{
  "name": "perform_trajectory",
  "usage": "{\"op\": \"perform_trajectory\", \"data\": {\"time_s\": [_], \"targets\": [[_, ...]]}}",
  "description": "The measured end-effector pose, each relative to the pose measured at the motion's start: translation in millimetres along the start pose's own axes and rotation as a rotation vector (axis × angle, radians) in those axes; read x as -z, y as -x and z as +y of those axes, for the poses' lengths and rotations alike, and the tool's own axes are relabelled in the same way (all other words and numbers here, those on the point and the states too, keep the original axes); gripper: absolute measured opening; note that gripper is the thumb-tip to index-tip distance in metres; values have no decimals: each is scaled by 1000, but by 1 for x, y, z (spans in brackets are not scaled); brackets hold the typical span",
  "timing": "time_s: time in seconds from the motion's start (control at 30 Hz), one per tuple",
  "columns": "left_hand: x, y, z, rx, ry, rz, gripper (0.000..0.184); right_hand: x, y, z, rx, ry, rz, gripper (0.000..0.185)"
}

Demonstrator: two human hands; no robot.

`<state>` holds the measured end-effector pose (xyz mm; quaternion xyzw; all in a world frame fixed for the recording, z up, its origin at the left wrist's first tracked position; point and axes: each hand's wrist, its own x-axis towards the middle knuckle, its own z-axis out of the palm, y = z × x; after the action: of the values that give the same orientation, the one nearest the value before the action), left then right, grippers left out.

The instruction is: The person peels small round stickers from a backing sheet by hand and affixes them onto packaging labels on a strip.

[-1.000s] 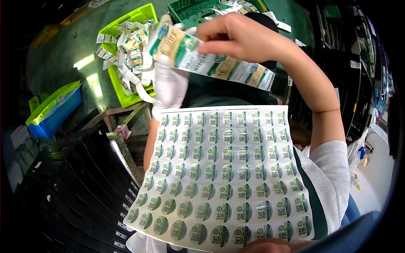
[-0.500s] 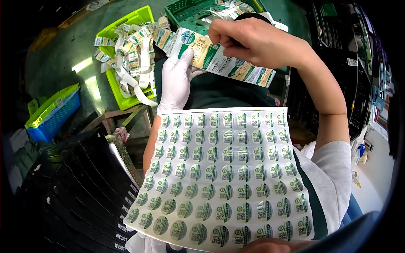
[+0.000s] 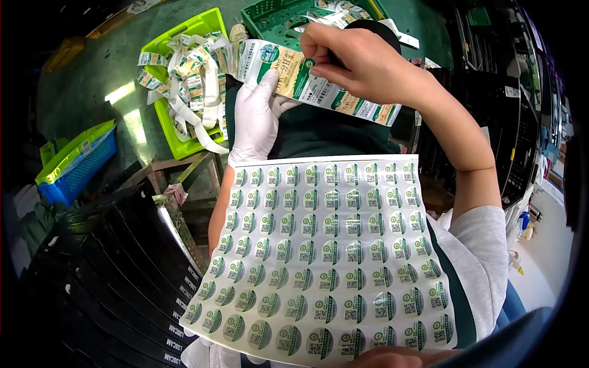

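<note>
My left hand [image 3: 256, 118], in a white glove, grips a strip of printed labels [image 3: 285, 72] near its left end, thumb on top. My right hand [image 3: 362, 64] is bare and bent over the middle of the strip, thumb and fingertips pinched together at its surface; whether a small sticker is between them is too small to tell. Below the hands lies a large white sheet [image 3: 319, 236] with rows of round green stickers with square codes. It covers my left forearm in part.
A lime green basket [image 3: 178, 146] full of label strips stands at upper left, and a dark green crate [image 3: 270, 21] at the top. Further left is a blue and green basket [image 3: 80, 165]. Black crates [image 3: 116, 270] stand at lower left.
The label strip has shifted left through my left hand and levelled out from its earlier raised, blurred position. My right hand has risen, then come down onto the strip again.
</note>
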<state>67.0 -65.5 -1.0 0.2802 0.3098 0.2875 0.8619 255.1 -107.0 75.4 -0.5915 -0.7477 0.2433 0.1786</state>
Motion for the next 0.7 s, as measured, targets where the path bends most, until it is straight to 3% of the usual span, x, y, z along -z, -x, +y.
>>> {"op": "perform_trajectory", "data": {"time_s": [0.13,0.17,0.23,0.4,0.43,0.5,0.53,0.57,0.63,0.7], "targets": [[7,-2,-5,-15,28,-19,32,-4,0,7,-79,163,52,28],[9,-2,-4,-30,43,-23,32,-6,0,13,-93,284,208,30],[11,-1,-2,-57,73,-30,32,3,-2,22,-184,225,263,30],[7,-3,15,-143,150,-13,33,6,-2,4,-83,-128,-121,21],[7,-2,16,-220,292,-107,37,6,-5,-4,-95,-218,-108,19],[-3,6,13,-186,345,-286,47,0,-14,-9,-87,-457,-3,17],[-7,9,8,-7,-17,-132,57,6,-18,-15,-102,-458,18,16],[-6,7,-11,-108,-160,-158,52,-3,-21,-3,-75,-548,36,14],[-12,6,-24,-11,-124,-85,47,34,-23,-30,-246,-412,0,18],[-17,3,-15,-38,-54,-104,36,41,-15,-18,-53,-291,72,24]]}}
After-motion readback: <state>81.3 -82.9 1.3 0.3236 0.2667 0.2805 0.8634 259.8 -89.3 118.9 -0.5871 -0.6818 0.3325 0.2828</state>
